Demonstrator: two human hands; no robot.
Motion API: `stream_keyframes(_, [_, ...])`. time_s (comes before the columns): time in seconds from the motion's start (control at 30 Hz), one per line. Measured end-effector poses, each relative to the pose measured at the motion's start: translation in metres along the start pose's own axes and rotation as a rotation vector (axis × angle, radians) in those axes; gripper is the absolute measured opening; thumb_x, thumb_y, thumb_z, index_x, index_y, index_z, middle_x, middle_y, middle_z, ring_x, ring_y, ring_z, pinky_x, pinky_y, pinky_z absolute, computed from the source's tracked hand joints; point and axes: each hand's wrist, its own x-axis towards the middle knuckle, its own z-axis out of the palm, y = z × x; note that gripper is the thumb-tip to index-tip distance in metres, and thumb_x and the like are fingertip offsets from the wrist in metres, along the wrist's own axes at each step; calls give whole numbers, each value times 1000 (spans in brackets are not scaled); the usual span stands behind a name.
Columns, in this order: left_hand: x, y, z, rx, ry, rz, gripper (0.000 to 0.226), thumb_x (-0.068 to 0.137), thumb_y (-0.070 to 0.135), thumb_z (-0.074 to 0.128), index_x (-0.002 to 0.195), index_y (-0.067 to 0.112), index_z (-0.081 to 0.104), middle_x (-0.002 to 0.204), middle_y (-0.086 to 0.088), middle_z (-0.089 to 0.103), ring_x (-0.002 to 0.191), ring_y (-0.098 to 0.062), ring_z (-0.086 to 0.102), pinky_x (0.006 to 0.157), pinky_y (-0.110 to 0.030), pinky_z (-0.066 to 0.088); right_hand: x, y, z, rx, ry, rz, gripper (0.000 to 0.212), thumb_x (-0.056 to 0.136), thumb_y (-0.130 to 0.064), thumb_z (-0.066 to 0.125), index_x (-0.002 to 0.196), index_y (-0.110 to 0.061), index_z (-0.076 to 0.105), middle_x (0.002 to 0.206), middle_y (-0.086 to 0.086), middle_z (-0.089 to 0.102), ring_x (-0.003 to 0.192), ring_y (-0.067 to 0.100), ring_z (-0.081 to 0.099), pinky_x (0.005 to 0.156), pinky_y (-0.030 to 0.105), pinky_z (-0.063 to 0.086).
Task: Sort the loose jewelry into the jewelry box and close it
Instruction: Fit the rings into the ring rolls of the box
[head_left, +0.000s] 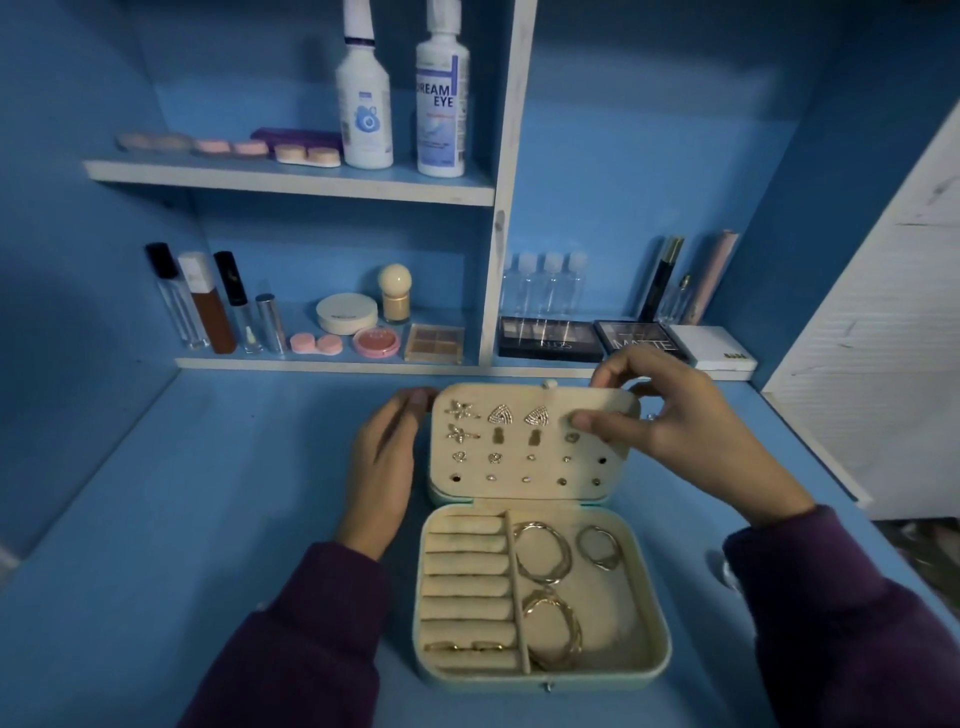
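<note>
- Jewelry box (540, 675) open on blue surface (208, 519), centre-front. Lid (519, 397) tilted back w/ stud earrings (498, 415); hoops (535, 525) in tray.
- Left hand (382, 467) flat, fingers straight against lid's left edge. Right hand (670, 426) pinches lid's top-right edge.
- Prob. light, stiff shell, soft lining. Studs tiny, easily knocked, so grip lid by rim.
- Can't tell if right thumb hides a stud. Glint behind right hand unclear.

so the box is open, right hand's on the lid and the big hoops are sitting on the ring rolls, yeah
No. The head view shows the hoops in the open compartment right of the divider, not on the ring rolls. The jewelry box is open and the right hand holds the lid.
</note>
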Motion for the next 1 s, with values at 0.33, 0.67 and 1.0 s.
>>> stream_keyframes(0.33, [1, -1, 0, 126, 8, 15, 20, 97, 23, 51, 97, 34, 68, 107, 2, 67, 111, -14, 55, 96, -30, 41, 23, 38, 23, -249, -34, 40, 27, 89, -30, 61, 112, -17, 66, 97, -3, 59, 96, 14, 51, 74, 12, 32])
stream_keyframes(0.67, [10, -18, -6, 546, -1, 97, 24, 90, 10, 63, 112, 5, 69, 112, 5, 62, 113, -19, 54, 98, -26, 44, 17, 53, 26, -288, -264, 158, 33, 95, -25, 53, 127, -20, 57, 121, -1, 63, 113, 14, 55, 97, 24, 39])
stream_keyframes(1.0, [8, -18, -7, 488, 20, 29, 34, 86, 12, 68, 120, 17, 66, 122, 1, 60, 121, -20, 51, 103, -37, 41, 33, 95, -42, -510, -173, 474, 14, 87, -20, 64, 99, -16, 68, 98, 8, 66, 84, 19, 55, 76, 26, 41])
